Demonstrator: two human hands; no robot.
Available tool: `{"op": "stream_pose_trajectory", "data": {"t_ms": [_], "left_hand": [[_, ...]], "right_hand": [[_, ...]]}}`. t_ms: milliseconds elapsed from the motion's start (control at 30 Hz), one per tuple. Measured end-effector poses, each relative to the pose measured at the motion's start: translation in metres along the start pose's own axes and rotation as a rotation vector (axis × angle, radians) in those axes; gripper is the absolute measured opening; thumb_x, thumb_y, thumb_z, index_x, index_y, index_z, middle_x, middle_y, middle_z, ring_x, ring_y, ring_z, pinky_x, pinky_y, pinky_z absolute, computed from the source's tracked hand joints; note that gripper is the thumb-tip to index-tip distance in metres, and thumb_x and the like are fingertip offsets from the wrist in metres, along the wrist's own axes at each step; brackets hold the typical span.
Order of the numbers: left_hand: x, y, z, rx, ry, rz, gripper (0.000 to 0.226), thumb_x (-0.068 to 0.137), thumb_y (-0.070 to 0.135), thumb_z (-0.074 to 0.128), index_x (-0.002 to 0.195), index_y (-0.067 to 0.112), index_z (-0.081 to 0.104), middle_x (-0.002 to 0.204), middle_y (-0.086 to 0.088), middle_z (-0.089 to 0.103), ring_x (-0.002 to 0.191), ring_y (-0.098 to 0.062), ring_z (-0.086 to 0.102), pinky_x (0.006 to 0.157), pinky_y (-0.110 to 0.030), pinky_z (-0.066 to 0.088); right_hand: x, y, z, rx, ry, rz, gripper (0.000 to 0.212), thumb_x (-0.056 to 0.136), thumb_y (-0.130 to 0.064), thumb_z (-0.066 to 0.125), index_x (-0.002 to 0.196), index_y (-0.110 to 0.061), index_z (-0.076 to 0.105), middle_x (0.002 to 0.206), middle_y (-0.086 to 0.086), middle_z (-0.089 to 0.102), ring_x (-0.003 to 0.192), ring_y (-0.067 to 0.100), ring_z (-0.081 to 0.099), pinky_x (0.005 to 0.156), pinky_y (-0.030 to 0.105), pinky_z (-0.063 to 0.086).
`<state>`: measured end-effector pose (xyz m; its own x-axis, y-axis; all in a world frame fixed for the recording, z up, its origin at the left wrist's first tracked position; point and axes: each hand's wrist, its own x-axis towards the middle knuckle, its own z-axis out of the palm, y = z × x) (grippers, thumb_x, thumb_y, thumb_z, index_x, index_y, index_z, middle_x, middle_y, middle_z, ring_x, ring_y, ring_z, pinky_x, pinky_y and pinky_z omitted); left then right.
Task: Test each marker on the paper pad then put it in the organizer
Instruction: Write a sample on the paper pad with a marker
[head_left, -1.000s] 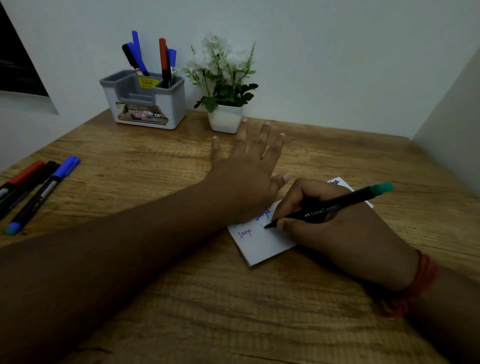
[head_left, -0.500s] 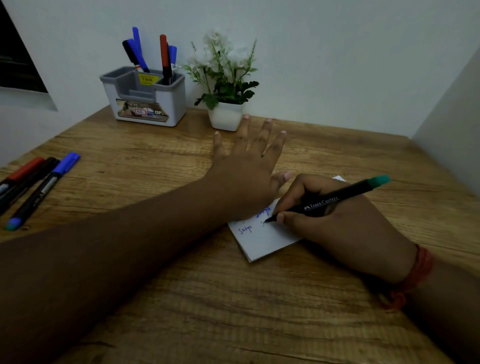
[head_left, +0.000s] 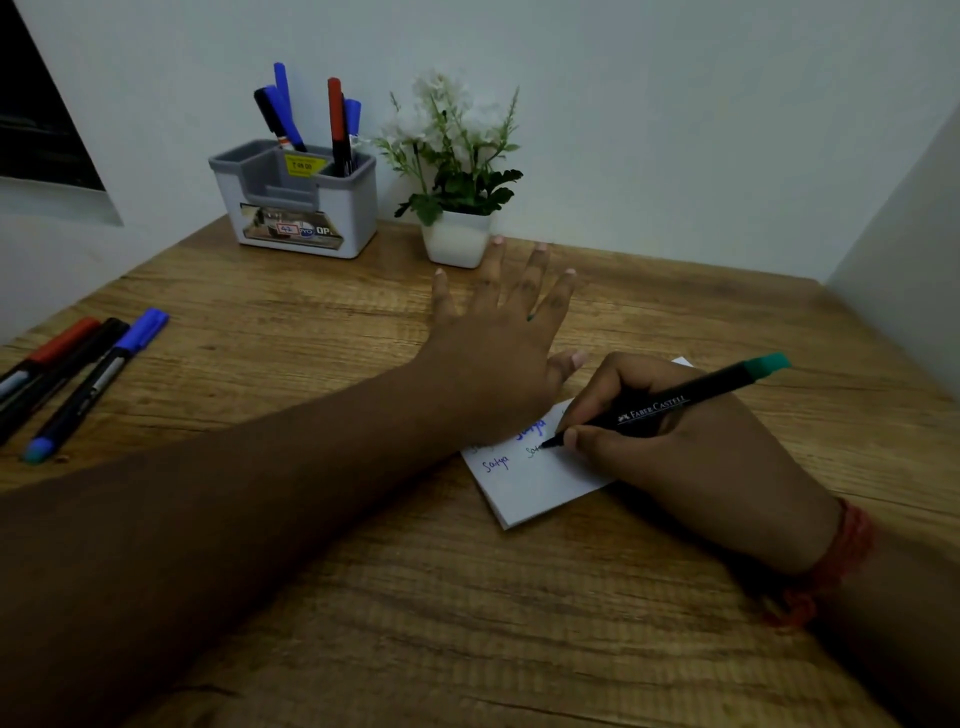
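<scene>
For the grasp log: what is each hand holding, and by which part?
Right hand pinches the green-capped marker low on its barrel, near the tip. Left hand holds nothing; it lies flat on the paper pad.

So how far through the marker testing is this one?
Done: several markers already stand in the organizer. In hand: the right hand writes with the green-capped marker on the paper pad, which the left hand presses flat. Left: three markers lying at the table's left edge.

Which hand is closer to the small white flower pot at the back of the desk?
Left. The left hand lies flat, fingertips just short of the white flower pot; the right hand writes on the paper pad, nearer the person.
</scene>
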<state>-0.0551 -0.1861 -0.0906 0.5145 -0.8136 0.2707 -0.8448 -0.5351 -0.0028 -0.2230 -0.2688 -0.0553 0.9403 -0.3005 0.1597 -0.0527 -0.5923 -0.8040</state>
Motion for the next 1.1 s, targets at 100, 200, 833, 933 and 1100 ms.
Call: {"op": "stream_pose_trajectory", "data": {"t_ms": [100, 200, 833, 933, 1100], "left_hand": [[0.0001, -0.0006, 0.0014, -0.003, 0.004, 0.000, 0.071, 0.096, 0.061, 0.010, 0.155, 0.029, -0.012, 0.163, 0.000, -0.022, 0.146, -0.031, -0.028, 0.111, -0.072, -0.001], [0.0003, -0.0007, 0.0014, 0.002, 0.005, 0.001, 0.070, 0.096, 0.061, 0.011, 0.155, 0.029, -0.012, 0.163, 0.001, -0.023, 0.146, -0.031, -0.029, 0.111, -0.072, -0.001], [0.0009, -0.0021, 0.0039, 0.032, 0.025, 0.020, 0.070, 0.097, 0.061, 0.011, 0.155, 0.028, -0.011, 0.164, -0.002, -0.020, 0.148, -0.032, -0.025, 0.114, -0.069, 0.000], [0.0010, -0.0028, 0.0051, 0.027, 0.021, 0.038, 0.070, 0.097, 0.061, 0.011, 0.155, 0.029, -0.012, 0.164, -0.002, -0.019, 0.148, -0.032, -0.025, 0.114, -0.069, 0.001], [0.0010, -0.0030, 0.0030, -0.005, 0.008, 0.081, 0.069, 0.099, 0.059, 0.015, 0.154, 0.029, -0.014, 0.164, -0.001, -0.021, 0.147, -0.030, -0.027, 0.116, -0.066, -0.003]], "right_hand": [[0.0011, -0.0004, 0.0000, 0.003, 0.009, 0.007, 0.009, 0.082, -0.009, 0.075, 0.077, -0.014, 0.070, 0.086, -0.010, 0.072, 0.080, 0.003, 0.065, 0.061, 0.007, 0.047], [0.0014, -0.0002, 0.0004, -0.001, 0.018, 0.014, 0.009, 0.082, -0.010, 0.076, 0.077, -0.015, 0.070, 0.086, -0.012, 0.072, 0.081, 0.001, 0.066, 0.061, 0.007, 0.047], [0.0032, 0.0046, -0.0008, -0.031, 0.040, 0.018, 0.012, 0.081, -0.011, 0.076, 0.075, -0.020, 0.071, 0.086, -0.013, 0.073, 0.085, -0.004, 0.065, 0.066, 0.008, 0.048], [0.0026, 0.0055, -0.0012, 0.015, 0.060, 0.029, 0.012, 0.081, -0.009, 0.074, 0.075, -0.018, 0.071, 0.085, -0.012, 0.074, 0.087, -0.008, 0.065, 0.068, 0.007, 0.047], [0.0058, 0.0056, -0.0088, 0.182, 0.269, 0.029, 0.004, 0.084, -0.007, 0.071, 0.081, -0.008, 0.068, 0.074, 0.001, 0.072, 0.074, -0.003, 0.068, 0.065, 0.012, 0.051]]}}
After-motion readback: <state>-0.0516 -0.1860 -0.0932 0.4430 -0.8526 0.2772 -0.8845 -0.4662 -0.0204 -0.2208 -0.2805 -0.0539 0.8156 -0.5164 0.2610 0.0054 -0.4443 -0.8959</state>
